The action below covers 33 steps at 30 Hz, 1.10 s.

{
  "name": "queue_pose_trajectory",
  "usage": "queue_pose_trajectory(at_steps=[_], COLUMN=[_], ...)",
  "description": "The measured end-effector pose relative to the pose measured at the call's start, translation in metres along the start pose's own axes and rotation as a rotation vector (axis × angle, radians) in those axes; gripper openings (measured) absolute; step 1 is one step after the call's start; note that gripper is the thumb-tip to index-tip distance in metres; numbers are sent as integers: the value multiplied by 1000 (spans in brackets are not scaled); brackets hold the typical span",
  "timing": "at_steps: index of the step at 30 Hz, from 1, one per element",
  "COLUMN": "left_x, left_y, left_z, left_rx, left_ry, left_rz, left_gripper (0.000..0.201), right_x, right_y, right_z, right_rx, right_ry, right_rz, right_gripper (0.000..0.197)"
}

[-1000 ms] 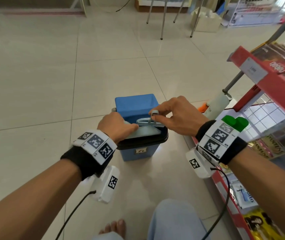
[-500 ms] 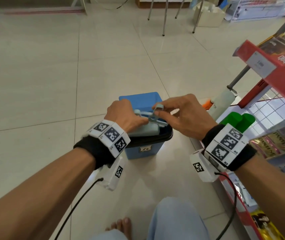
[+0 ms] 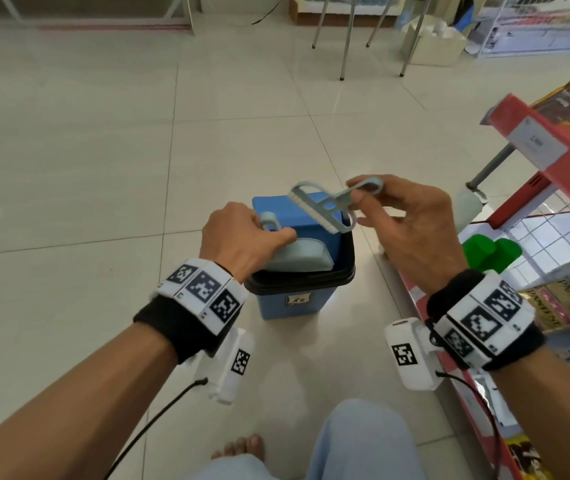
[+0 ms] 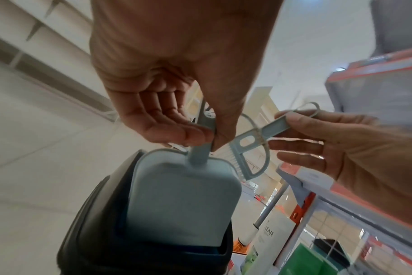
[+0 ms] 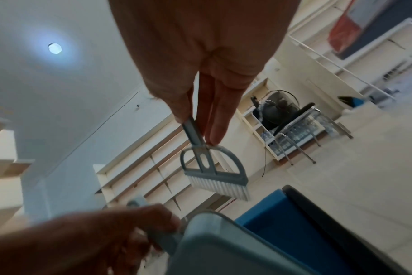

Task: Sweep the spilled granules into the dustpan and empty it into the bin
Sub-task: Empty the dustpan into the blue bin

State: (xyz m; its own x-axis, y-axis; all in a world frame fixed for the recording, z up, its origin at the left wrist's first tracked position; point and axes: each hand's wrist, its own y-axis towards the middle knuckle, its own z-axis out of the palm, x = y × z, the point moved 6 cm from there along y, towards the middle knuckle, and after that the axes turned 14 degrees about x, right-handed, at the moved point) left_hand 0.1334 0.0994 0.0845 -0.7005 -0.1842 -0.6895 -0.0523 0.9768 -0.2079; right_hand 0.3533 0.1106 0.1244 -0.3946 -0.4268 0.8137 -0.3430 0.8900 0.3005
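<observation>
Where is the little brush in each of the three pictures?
Head view: the little brush is just above centre, over the blue bin, pinched by the right hand.
Left wrist view: the brush is right of centre.
Right wrist view: the brush hangs in the middle, bristles down.
Shared landmark: the dustpan, tipped into the bin, held by the left hand.

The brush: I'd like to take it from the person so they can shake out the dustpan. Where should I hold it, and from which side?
Take the brush by the arched frame behind its bristle head, coming from the far side. The right hand already pinches the thin handle near its loop end, and the bristles point down over the open bin, so the frame is the free, rigid part.
</observation>
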Motion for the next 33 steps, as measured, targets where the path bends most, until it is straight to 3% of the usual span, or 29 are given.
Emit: queue_pose_trajectory(at_steps=[6, 10, 17, 21, 25, 29, 33], left_x=[43, 66, 99, 123, 144, 173, 210], left_y=[-14, -30, -46, -47, -43, -26, -5], left_z=[17, 11, -12, -29, -36, -29, -15], left_rx=[24, -51, -15, 59, 170, 283, 384], left_ry=[-527, -702, -768, -776, -605, -396, -351], left_rz=[-108, -58, -31, -91, -95, -132, -187], left_gripper=[16, 20, 26, 29, 28, 25, 28], right_x=[-15, -17, -1, 23, 31, 16, -27], right_y=[0, -3, 3, 9, 9, 7, 4], right_z=[-7, 4, 50, 88, 156, 230, 282], right_rx=[-132, -84, 267, 570, 854, 949, 905], right_ry=[396, 470, 344, 90, -254, -284, -265], right_rz=[141, 135, 77, 20, -9, 11, 134], right_gripper=[15, 17, 17, 14, 16, 6, 17])
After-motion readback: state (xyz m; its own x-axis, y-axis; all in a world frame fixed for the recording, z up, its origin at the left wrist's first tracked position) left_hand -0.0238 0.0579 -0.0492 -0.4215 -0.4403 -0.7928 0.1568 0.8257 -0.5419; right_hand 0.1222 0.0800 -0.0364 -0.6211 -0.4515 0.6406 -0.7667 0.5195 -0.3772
